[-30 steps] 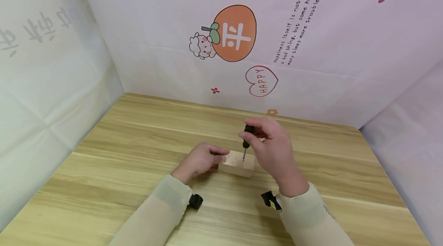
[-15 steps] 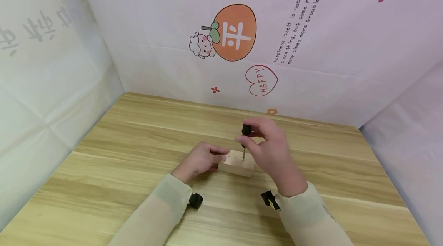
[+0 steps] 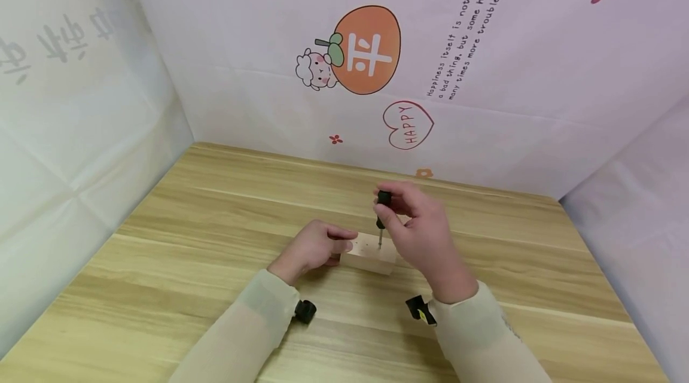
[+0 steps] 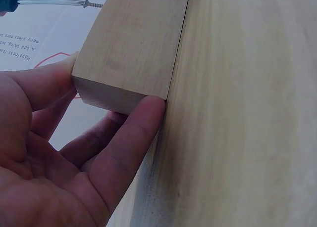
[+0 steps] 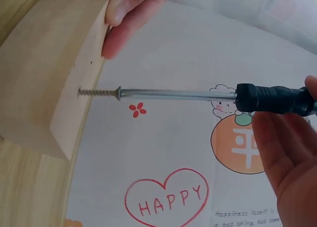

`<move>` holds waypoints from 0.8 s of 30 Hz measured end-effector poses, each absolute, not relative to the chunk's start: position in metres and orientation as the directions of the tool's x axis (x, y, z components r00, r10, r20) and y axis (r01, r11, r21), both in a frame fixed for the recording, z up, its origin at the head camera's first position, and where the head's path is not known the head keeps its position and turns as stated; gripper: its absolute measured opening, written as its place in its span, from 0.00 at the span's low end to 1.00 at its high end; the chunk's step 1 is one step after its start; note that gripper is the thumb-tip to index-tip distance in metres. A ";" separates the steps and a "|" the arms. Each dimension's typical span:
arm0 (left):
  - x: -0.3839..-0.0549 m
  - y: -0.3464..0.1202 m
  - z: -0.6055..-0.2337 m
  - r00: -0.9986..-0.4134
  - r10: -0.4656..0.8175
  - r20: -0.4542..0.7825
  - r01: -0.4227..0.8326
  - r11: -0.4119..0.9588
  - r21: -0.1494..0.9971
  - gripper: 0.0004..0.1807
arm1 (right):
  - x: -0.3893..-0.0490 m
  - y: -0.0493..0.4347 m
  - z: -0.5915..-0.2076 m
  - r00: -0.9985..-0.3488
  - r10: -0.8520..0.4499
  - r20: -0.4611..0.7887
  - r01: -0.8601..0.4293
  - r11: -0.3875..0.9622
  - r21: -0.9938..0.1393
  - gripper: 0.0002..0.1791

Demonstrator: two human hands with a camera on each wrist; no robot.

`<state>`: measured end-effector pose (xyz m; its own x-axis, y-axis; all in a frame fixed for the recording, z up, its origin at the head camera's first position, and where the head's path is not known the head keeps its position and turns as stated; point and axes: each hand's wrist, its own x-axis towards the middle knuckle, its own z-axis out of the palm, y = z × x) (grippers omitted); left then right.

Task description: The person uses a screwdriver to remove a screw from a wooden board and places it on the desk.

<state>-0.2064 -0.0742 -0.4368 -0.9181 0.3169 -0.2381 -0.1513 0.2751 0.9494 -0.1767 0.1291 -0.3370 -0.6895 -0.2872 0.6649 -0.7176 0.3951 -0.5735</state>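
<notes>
A pale wooden block (image 3: 366, 261) lies on the table, with small holes in its top face. My left hand (image 3: 314, 249) grips its left end, thumb on top; in the left wrist view the fingers (image 4: 126, 150) press its end and lower corner. My right hand (image 3: 425, 230) holds a screwdriver (image 3: 383, 198) by its black handle, upright over the block's right part. In the right wrist view a screw (image 5: 99, 92) stands with its tip in the block, most of its thread showing. The screwdriver's shaft (image 5: 178, 95) meets the screw head in line.
The wood-grain table (image 3: 215, 203) runs up to a white printed backdrop (image 3: 258, 114) behind the block. White sheets hang at the left and right sides. Black wrist cameras sit on both cuffs, the left one (image 3: 305, 312) and the right one (image 3: 421, 310).
The right hand's fingers and thumb have shifted around the screwdriver handle, and the handle has tilted slightly to the left. The left hand and the block stay in place.
</notes>
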 end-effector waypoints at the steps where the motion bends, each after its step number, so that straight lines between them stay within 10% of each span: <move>1: -0.206 -0.074 -0.437 -0.918 0.317 -0.240 -0.152 0.277 0.949 0.13 | -0.176 0.129 -0.337 -0.674 -0.280 0.684 -0.726 0.422 -0.542 0.19; 8: -0.207 -0.073 -0.436 -0.917 0.317 -0.242 -0.155 0.277 0.948 0.12 | -0.176 0.130 -0.336 -0.603 -0.260 0.754 -0.755 0.493 -0.433 0.20; 16: -0.208 -0.073 -0.437 -0.916 0.315 -0.246 -0.167 0.258 0.952 0.12 | -0.178 0.137 -0.338 -0.628 -0.329 0.705 -0.778 0.293 -0.556 0.25; 24: -0.207 -0.074 -0.437 -0.917 0.317 -0.242 -0.158 0.270 0.950 0.12 | -0.175 0.131 -0.337 -0.667 -0.188 0.721 -0.701 0.486 -0.522 0.20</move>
<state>-0.2067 -0.0740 -0.4374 -0.9171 0.3165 -0.2424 -0.1579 0.2700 0.9498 -0.1747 0.1314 -0.3372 -0.6670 -0.1884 0.7208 -0.7012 0.4858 -0.5219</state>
